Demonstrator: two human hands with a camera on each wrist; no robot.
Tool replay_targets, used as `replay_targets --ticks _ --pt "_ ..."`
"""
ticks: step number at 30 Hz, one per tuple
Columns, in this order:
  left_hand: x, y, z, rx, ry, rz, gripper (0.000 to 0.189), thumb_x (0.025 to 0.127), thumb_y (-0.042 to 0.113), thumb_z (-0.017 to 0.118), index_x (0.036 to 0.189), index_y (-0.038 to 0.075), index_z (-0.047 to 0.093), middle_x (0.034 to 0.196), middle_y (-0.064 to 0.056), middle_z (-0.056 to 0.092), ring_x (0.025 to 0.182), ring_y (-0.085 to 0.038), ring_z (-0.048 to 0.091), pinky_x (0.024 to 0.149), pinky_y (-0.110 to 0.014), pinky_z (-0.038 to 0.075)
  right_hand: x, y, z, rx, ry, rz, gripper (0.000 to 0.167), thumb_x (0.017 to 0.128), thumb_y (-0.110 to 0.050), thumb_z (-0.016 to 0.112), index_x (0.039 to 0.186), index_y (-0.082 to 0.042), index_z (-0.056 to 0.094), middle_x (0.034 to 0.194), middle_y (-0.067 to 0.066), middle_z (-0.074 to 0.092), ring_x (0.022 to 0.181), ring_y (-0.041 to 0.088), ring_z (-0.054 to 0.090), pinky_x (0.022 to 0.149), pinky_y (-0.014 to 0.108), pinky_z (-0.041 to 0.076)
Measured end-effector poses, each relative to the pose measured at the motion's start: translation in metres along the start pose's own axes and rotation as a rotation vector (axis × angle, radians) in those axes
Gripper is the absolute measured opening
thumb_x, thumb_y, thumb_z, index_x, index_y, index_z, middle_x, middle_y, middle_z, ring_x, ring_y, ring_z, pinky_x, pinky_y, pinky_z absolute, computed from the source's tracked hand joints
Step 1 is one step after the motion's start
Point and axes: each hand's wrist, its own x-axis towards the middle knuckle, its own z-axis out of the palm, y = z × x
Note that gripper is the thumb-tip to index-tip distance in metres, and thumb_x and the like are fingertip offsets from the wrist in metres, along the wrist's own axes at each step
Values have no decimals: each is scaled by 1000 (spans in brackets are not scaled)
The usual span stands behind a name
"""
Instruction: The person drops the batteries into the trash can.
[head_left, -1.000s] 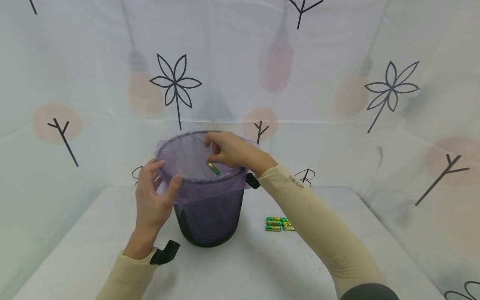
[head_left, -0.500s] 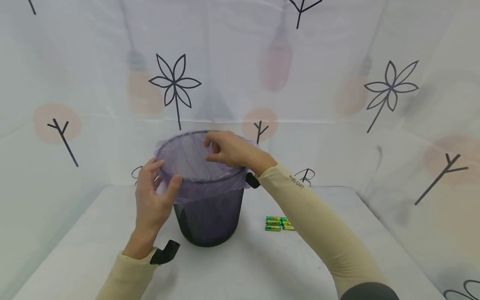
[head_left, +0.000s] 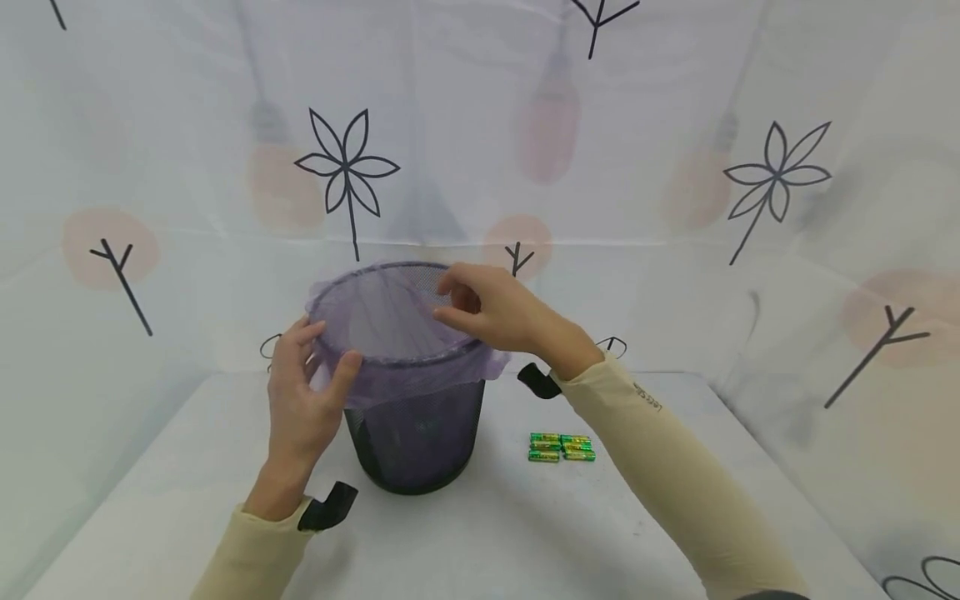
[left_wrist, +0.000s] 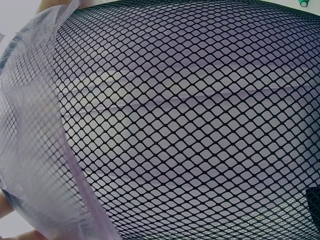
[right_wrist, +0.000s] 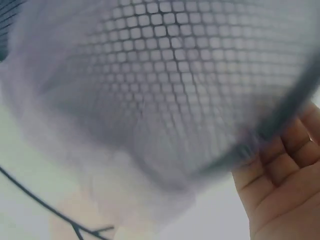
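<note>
Batteries [head_left: 577,447] lie right of the bin [head_left: 420,442], lengthwise along the far edge of the table [head_left: 487,542], rightward and nearside of the closer right hand [head_left: 497,308], thumb and fingers apart, as the left hand [head_left: 303,400] spreads against the bin.

- A white table [head_left: 480,542] stretched across the lower view.
- A pale cloth [head_left: 637,200] hung behind it.
- Black-outlined flowers [head_left: 346,167], bare twigs [head_left: 126,287] and pinkish patches [head_left: 550,137] decorated the cloth.

Bin [head_left: 420,442]: metal-looking mesh. Liner [head_left: 420,384]: crinkled plastic film. Batteries [head_left: 576,447]: glossy. Sleeves [head_left: 667,471]: matt cloth.
</note>
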Motion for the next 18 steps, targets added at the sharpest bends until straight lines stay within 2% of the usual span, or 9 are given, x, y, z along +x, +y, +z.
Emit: replay_targets --ticks 5,8,11,14,18 --pt "-1 0 1 -5 -1 -2 53 82 19 73 128 3 52 142 -11 41 128 -30 44 102 -49 42 -27 2 -8 -51 78 -53 22 89 -23 67 107 -11 60 85 -6 57 74 8 52 67 26 48" --pt "-1 0 2 -4 0 -5 53 82 19 72 127 2 52 142 -11 42 128 -29 44 102 -48 42 -43 6 -10 -41 149 -98 19 88 -19 69 103 -9 62 88 -5 58 77 8 52 68 28 48" --pt "-1 1 1 4 0 -10 52 82 19 72 128 2 52 142 -11 42 128 -29 44 102 -47 42 -58 12 -10 -32 205 -100 17 88 -16 68 102 -7 63 87 -5 57 78 8 52 68 29 48" --pt "-1 1 1 10 -1 -14 52 83 20 72 128 2 52 142 -11 42 127 -29 45 101 -47 43 -73 18 -5 -21 228 -77 17 88 -15 68 102 -6 63 85 -7 56 77 8 51 68 27 48" --pt "-1 1 1 9 1 -11 53 82 19 72 128 2 52 142 -11 42 127 -29 45 101 -47 43 -90 28 7 -8 212 -61 17 88 -13 68 103 -6 62 84 -7 55 75 8 51 66 27 49"
